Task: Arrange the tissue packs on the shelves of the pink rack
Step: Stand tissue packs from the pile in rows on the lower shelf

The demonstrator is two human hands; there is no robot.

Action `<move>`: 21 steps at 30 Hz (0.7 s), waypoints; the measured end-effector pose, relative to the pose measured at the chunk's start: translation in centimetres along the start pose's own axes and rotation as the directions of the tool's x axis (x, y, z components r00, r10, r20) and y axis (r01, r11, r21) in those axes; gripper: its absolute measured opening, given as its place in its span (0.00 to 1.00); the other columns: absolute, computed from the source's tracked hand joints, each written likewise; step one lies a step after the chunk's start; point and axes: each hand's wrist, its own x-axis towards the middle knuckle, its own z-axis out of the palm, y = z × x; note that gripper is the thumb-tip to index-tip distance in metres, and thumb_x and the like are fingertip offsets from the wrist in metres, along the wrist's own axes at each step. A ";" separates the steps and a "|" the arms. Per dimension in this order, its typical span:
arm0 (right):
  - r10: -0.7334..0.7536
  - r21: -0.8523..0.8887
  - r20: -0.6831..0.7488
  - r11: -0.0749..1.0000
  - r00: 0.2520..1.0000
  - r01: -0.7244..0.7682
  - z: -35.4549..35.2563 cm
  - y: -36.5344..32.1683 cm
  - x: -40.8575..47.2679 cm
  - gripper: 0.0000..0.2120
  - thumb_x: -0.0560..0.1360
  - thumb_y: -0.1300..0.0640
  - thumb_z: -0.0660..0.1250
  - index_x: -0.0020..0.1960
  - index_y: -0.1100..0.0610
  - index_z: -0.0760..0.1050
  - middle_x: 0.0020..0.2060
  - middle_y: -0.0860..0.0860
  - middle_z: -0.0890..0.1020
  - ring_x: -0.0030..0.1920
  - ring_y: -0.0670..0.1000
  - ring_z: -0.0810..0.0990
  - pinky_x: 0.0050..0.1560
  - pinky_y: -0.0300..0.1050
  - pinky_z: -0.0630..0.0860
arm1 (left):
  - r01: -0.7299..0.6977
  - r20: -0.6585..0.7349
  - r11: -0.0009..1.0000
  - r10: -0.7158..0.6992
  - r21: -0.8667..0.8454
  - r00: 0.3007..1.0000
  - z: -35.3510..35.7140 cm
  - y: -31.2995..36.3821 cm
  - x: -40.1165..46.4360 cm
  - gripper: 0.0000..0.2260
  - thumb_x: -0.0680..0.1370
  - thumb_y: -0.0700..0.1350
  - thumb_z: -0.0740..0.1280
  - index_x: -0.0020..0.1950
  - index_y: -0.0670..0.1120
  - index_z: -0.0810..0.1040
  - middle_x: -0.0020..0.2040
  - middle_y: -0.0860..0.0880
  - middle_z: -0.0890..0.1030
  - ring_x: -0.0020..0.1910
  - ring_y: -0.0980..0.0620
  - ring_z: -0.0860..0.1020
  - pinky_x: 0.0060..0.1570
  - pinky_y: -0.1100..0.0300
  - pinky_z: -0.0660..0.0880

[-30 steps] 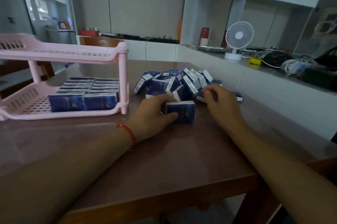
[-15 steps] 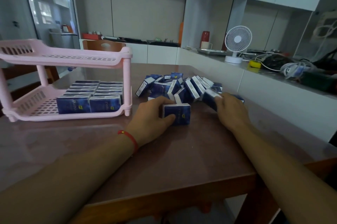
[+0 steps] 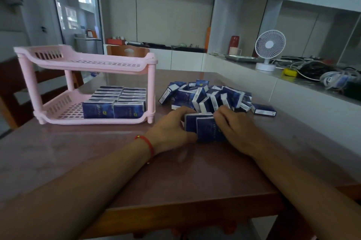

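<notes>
Now both hands, left hand (image 3: 172,126) and right hand (image 3: 232,126), clamp two tissue packs (image 3: 205,127) together; best square them before lifting toward the pink rack (image 3: 150,87).

White desk fan (image 3: 269,48) on the counter (image 3: 244,66); left of the fan a red flask (image 3: 235,41), white mug (image 3: 235,50), metal tray (image 3: 243,58); right of it a yellow object (image 3: 290,72) and tangled cables (image 3: 332,79)

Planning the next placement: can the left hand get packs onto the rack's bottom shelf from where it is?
Probably yes. The left hand sits just right of the rack, whose front is open, and the bottom shelf is bare left of the stored packs.
</notes>
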 end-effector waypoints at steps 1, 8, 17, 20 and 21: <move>0.006 -0.051 0.015 0.999 1.000 -0.005 0.0 -0.1 0.1 0.13 0.84 0.47 0.53 0.45 0.52 0.69 0.33 0.48 0.78 0.34 0.50 0.77 0.39 0.51 0.70 | 0.009 0.007 1.000 -0.009 -0.020 1.000 0.1 0.0 0.0 0.27 0.65 0.49 0.79 0.62 0.53 0.75 0.50 0.56 0.81 0.44 0.57 0.80 0.50 0.57 0.79; 0.042 0.078 -0.064 0.996 0.997 -0.037 0.1 -0.2 0.1 0.11 0.82 0.41 0.54 0.57 0.47 0.65 0.41 0.45 0.79 0.38 0.42 0.79 0.38 0.43 0.73 | -0.012 -0.021 0.998 0.013 0.054 1.000 0.4 0.3 -0.3 0.24 0.70 0.50 0.78 0.63 0.52 0.74 0.53 0.53 0.81 0.46 0.56 0.79 0.51 0.57 0.79; -0.018 0.185 0.050 0.983 0.999 0.008 -0.3 -0.5 -0.4 0.18 0.75 0.50 0.72 0.64 0.48 0.74 0.52 0.43 0.79 0.46 0.38 0.77 0.43 0.32 0.73 | -0.036 -0.018 0.999 0.036 -0.016 0.999 -0.5 1.0 -1.2 0.25 0.70 0.41 0.77 0.65 0.50 0.74 0.56 0.52 0.81 0.55 0.52 0.79 0.56 0.58 0.77; 0.031 0.238 0.087 0.970 0.996 -0.051 -0.8 -1.7 -0.6 0.20 0.75 0.49 0.72 0.65 0.48 0.75 0.53 0.45 0.80 0.47 0.43 0.79 0.44 0.36 0.77 | -0.043 0.021 0.998 0.043 -0.038 0.999 -1.9 1.5 -2.6 0.26 0.73 0.40 0.75 0.68 0.51 0.71 0.58 0.52 0.81 0.57 0.54 0.79 0.58 0.59 0.77; 0.052 0.263 0.118 0.961 0.992 -0.082 -1.0 -2.3 -0.7 0.20 0.74 0.47 0.72 0.65 0.47 0.75 0.52 0.44 0.80 0.47 0.44 0.80 0.44 0.37 0.78 | -0.044 0.039 0.997 0.047 -0.058 0.998 -2.6 1.6 -3.3 0.26 0.74 0.40 0.74 0.69 0.51 0.70 0.60 0.52 0.80 0.59 0.54 0.79 0.60 0.57 0.78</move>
